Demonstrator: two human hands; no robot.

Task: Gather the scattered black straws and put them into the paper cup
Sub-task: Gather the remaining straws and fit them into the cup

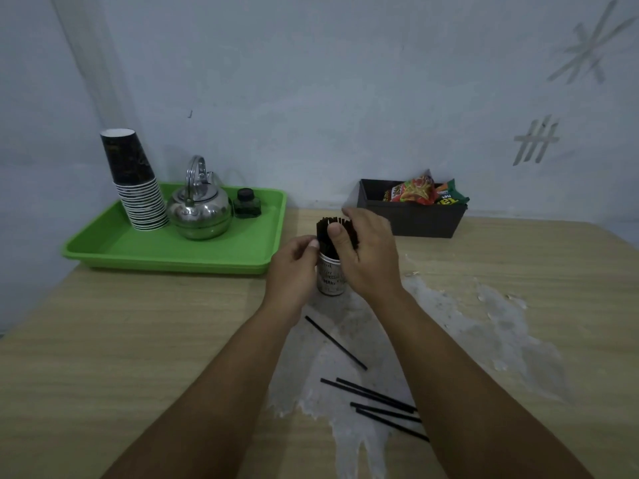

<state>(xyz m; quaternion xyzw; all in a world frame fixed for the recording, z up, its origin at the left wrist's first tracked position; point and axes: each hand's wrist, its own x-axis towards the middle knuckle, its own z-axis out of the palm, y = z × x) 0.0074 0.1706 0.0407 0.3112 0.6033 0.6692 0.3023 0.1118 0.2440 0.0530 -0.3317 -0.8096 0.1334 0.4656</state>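
The left hand [294,262] curls against the paper cup [331,275] while the right hand [366,250] clamps the upright straws [325,233] standing in it, so a careless release could tip the cup and re-scatter them among the loose straws [377,399] nearby.

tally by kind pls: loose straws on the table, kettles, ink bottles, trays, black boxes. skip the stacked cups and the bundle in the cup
Loose straws on the table: 5
Kettle: 1
Ink bottle: 1
Green tray: 1
Black box: 1
Total: 9
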